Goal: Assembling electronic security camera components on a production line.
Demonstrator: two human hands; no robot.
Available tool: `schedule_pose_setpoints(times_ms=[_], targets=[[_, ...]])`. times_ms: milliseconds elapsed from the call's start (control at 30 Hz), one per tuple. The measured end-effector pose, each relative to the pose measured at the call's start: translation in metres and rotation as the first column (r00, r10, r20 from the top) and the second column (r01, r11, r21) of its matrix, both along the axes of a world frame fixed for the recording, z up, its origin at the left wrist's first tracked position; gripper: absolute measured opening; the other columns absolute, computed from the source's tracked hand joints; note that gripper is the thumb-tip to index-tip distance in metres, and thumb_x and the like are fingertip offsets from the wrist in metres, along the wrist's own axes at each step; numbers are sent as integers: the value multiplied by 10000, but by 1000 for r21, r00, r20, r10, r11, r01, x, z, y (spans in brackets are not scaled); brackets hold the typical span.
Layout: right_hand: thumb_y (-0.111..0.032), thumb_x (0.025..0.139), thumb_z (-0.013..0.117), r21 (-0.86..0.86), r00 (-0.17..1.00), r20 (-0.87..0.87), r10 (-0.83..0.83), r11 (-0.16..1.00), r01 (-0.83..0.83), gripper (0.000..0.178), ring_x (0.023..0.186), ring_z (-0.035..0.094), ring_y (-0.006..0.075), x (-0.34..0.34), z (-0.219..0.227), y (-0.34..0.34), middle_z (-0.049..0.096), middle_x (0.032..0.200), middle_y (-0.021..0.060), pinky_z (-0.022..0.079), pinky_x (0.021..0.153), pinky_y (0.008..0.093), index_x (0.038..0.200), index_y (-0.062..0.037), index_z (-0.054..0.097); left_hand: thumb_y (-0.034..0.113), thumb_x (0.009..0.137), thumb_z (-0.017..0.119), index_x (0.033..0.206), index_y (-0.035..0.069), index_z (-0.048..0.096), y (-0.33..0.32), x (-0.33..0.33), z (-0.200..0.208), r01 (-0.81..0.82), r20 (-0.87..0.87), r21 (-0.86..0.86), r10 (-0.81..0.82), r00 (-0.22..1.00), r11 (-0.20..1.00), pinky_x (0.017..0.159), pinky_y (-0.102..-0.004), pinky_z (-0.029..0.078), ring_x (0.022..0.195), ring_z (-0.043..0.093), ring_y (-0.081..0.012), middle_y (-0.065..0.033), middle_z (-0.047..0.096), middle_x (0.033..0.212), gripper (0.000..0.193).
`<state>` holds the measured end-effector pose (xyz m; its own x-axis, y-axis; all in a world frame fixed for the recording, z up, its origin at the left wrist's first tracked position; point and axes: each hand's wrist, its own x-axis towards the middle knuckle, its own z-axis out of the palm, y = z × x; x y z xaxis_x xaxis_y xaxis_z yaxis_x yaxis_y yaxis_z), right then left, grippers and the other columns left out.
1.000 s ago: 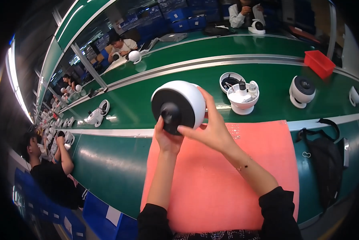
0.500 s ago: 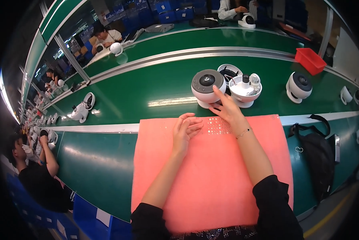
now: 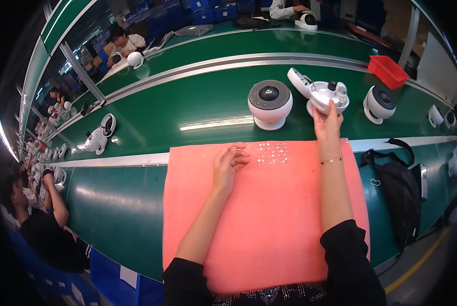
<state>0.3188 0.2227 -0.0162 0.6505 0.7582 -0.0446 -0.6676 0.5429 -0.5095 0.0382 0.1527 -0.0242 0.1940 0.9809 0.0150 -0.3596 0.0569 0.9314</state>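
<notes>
My right hand (image 3: 328, 122) grips the near side of an opened white device housing (image 3: 317, 104) on the green belt. Its bowl-shaped half shows a black cylinder and a clear part inside; its other half tips out to the upper left. Left of it, a closed white device (image 3: 270, 113) with a grey ringed top and dark dome stands upright on its round foot, apart from both hands. My left hand (image 3: 231, 164) rests over the pink mat (image 3: 269, 224), fingers loosely curled and holding nothing. Beside it are rows of small shiny studs (image 3: 273, 153).
Another white and grey device (image 3: 380, 104) stands to the right, near a red bin (image 3: 388, 71). An opened white unit (image 3: 100, 135) lies at the left on the belt. A black bag (image 3: 399, 199) sits right of the mat. Co-workers sit at left and across.
My right hand has left the closed device and taken hold of the opened housing, which has turned and shifted right, away from the closed one. My left hand stays over the mat.
</notes>
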Motion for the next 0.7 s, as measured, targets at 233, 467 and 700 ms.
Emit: schedule_pose_setpoints(times_ms=[233, 467, 700], targets=[[-195, 804, 633, -33, 905, 416, 82, 997, -75, 668, 1144, 439, 325, -15, 86, -52, 335, 1258, 207, 447, 929, 400, 1291, -51, 200, 411, 872, 418, 1241, 48, 402, -20, 6, 46, 99, 155, -28, -94, 984, 995, 836, -311, 452, 1010, 541, -199, -139, 510, 1172, 519], [-299, 874, 515, -146, 654, 454, 605, 774, -616, 377, 953, 590, 214, -77, 124, -94, 551, 1098, 89, 520, 785, 332, 1181, -92, 444, 575, 854, 332, 1378, 127, 217, -65, -32, 72, 416, 750, -60, -235, 618, 907, 903, -360, 409, 1181, 413, -249, -172, 229, 1411, 699], [-292, 880, 509, -349, 45, 226, 973, 124, -929, 397, 958, 577, 215, -153, 77, -112, 527, 1088, 97, 504, 852, 375, 1192, -57, 435, 589, 841, 304, 1254, 32, 411, -158, -119, 27, -42, 492, -318, 202, 846, 947, 908, -441, 437, 1074, 518, -309, -168, 507, 1197, 702]])
